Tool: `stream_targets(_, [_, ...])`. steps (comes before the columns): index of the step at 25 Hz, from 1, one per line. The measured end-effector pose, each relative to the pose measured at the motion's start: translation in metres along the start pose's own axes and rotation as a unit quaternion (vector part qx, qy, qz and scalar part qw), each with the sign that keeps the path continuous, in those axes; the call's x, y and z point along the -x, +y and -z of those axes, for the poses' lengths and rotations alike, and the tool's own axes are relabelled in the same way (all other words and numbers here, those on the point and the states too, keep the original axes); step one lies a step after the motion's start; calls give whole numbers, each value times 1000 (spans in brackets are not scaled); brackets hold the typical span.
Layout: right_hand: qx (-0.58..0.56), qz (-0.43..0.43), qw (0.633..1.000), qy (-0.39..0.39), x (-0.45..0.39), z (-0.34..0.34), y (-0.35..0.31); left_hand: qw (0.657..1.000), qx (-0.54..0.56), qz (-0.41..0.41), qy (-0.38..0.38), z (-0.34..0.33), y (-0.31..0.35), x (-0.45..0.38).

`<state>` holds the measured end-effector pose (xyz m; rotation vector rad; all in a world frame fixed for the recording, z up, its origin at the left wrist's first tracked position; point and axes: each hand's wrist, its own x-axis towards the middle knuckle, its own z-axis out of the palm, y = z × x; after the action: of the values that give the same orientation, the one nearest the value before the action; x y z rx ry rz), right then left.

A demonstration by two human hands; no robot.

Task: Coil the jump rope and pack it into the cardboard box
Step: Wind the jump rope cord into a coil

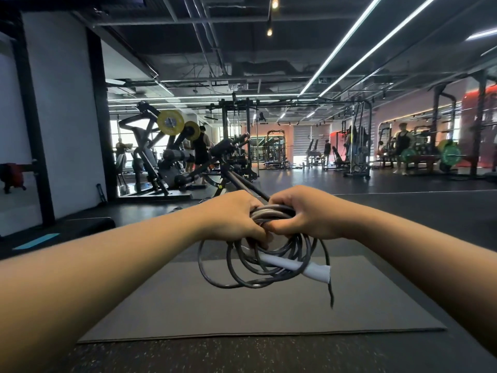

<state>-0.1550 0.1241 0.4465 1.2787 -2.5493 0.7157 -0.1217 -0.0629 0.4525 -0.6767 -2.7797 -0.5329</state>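
A dark grey jump rope (242,275) hangs in several loops in front of me, above a mat. One white handle (290,266) lies slanted through the loops, and a short rope end dangles at the lower right. My left hand (231,215) and my right hand (304,214) meet at the top of the coil, both closed around the bundled strands. No cardboard box is in view.
A grey mat (188,305) lies on the dark speckled gym floor below my hands. A bar on a stand (242,181) slants just behind them. Weight machines (161,157), racks and several people stand farther back. A low black step (80,227) sits at left.
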Motion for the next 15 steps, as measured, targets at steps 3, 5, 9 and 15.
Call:
stream_targets(3, [-23,1,1000,-8,4,2,2,978,209,26,-14,-13,-6,13])
stream_targets(5, [-75,-9,997,-19,9,3,5,945,323,42,-36,-20,-8,20])
stream_targets(9, [-121,-39,992,-15,15,1,10,950,310,42,-16,-23,-13,25])
stream_targets(15, [-58,-80,995,-30,19,15,18,994,19,24,-108,-5,-17,24])
